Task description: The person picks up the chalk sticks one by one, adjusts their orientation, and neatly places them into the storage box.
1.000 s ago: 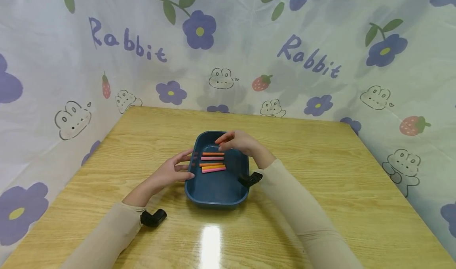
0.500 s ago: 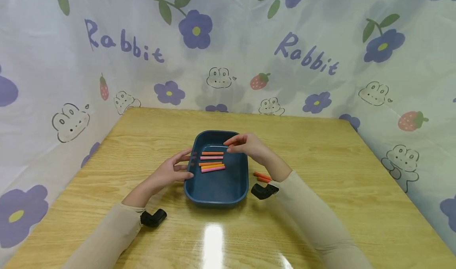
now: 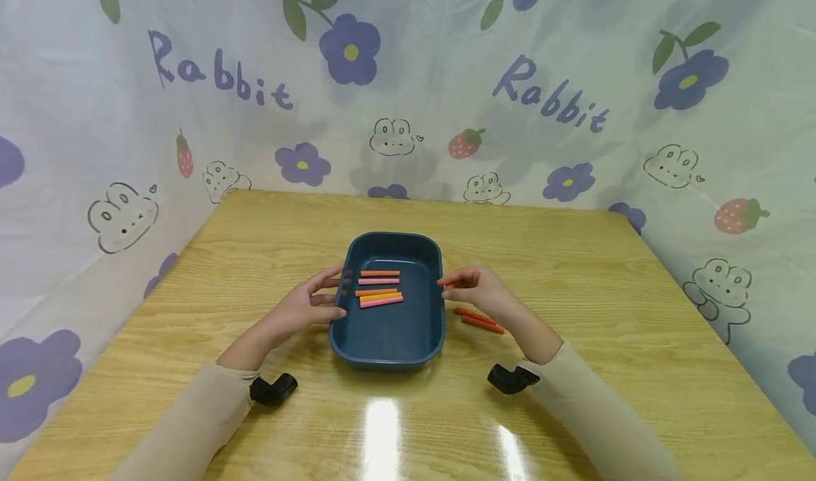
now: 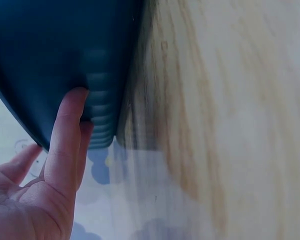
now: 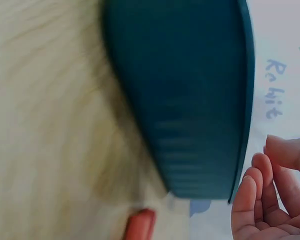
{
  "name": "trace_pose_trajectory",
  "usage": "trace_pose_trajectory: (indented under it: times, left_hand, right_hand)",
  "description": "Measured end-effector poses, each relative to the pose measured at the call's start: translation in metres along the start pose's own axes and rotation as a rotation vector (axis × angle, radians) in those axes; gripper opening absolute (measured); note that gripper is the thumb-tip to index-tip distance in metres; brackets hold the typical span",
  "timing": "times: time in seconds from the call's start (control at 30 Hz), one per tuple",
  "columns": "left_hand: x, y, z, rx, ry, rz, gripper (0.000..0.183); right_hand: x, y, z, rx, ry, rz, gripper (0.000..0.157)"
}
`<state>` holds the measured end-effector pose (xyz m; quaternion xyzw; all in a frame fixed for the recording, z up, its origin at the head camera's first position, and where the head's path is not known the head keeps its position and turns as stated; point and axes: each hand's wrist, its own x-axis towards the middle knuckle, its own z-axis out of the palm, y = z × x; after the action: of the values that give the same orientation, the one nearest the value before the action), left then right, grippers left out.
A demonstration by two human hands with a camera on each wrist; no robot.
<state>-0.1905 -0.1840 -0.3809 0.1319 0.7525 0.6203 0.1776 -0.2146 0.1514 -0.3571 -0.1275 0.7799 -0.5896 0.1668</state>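
A dark blue rectangular tray (image 3: 387, 363) stands on the table, holding several short sticks in orange, yellow-orange and pink, such as a pink stick (image 3: 379, 281). My left hand (image 3: 306, 302) spreads its fingers against the tray's left side; in the left wrist view the fingertips (image 4: 76, 100) touch the outer wall. My right hand (image 3: 487, 297) is just beyond the right rim, its fingers loosely bent. In the right wrist view no stick shows between the thumb and fingers. Two red-orange sticks (image 3: 482, 324) lie on the table below that hand.
The wooden table (image 3: 287, 240) extends around the tray on all sides. Behind it hangs a patterned cloth (image 3: 433, 63) with flowers and rabbits. A black wrist camera (image 3: 274, 389) projects from the left sleeve, another camera (image 3: 513, 380) from the right.
My right hand has moved from above the tray to the right, past its rim. The red-orange sticks on the table have come into sight. The left hand stays at the tray.
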Motion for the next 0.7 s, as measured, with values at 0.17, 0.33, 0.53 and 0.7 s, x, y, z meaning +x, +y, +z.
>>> trace_pose_trajectory:
  times: [0.17, 0.33, 0.53, 0.7]
  left_hand:
    - [0.0, 0.0, 0.0, -0.005, -0.003, 0.003, 0.081]
    - [0.001, -0.001, 0.0, -0.002, -0.002, 0.004, 0.08]
    - [0.001, -0.002, 0.001, 0.002, 0.004, -0.003, 0.081]
    - [0.001, -0.003, 0.0, -0.002, 0.006, -0.006, 0.081]
  right_hand:
    - [-0.012, 0.013, -0.011, -0.014, 0.05, 0.0, 0.029]
    - [-0.021, 0.027, -0.022, -0.069, 0.099, 0.031, 0.029]
    - [-0.03, 0.041, -0.031, -0.134, 0.102, 0.068, 0.028]
    - [-0.035, 0.047, -0.035, -0.18, 0.089, 0.062, 0.028]
